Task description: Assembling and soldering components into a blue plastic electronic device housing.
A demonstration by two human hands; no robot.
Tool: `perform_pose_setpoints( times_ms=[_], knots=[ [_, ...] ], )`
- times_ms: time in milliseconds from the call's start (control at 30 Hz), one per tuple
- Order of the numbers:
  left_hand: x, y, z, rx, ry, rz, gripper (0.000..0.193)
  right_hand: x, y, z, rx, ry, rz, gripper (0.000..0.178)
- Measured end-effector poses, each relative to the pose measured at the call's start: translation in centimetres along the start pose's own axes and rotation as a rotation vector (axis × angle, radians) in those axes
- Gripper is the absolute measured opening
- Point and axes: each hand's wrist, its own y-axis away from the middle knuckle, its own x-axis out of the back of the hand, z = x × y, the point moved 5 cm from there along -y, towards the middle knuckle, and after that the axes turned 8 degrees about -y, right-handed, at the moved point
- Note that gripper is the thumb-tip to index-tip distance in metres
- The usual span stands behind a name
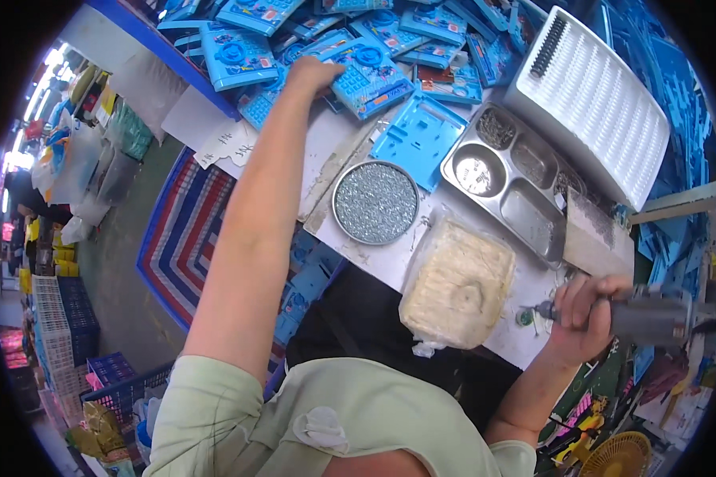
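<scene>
My left hand (314, 75) reaches to the far side of the bench and grips the edge of a blue plastic toy panel (371, 83) with a printed face and raised buttons. Its thumb lies on top, and the other fingers are mostly hidden. In my right hand (585, 314), at the near right, is a grey electric screwdriver (652, 316), its bit pointing left. A light-blue plastic shell (422, 131) lies inner side up beside the gripped panel. Nearer me stands a round dish of small silvery screws (375, 203).
More printed blue panels (235, 56) are heaped at the back. A compartmented steel tray (537, 219) holds small metal parts, next to a white ribbed tray (589, 103). A plastic-wrapped beige block (460, 282) sits at the bench's front edge. Blue crates (119, 389) stand at lower left.
</scene>
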Motion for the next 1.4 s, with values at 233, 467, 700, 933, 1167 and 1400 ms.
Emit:
perform_pose_setpoints(
  times_ms=[233,467,700,933,1167,1400],
  knots=[
    [3.8,5.8,3.8,-0.265,0.481,0.175,0.036,1.9,-2.6,-0.9,0.239,0.537,0.117,0.053],
    [1.3,28.5,8.1,-1.206,0.187,0.346,0.027,-0.3,3.5,7.2,-0.349,-0.305,0.137,0.07],
    [-7.0,37.2,2.4,-1.406,0.25,-0.013,0.028,0.7,5.3,10.6,-0.76,-0.338,0.346,0.061],
    [-11.0,38.8,-0.1,-1.345,0.139,-0.24,0.026,4.4,7.4,7.8,-0.42,0.983,0.095,0.048],
    [-8.6,39.9,1.2,-1.256,-0.075,-0.164,0.027,3.4,6.2,8.9,0.014,1.46,-0.131,0.052],
    [-9.7,38.2,0.1,-1.218,-0.014,-0.295,0.026,3.9,6.1,8.8,-0.094,1.3,-0.14,0.047]
  ],
)
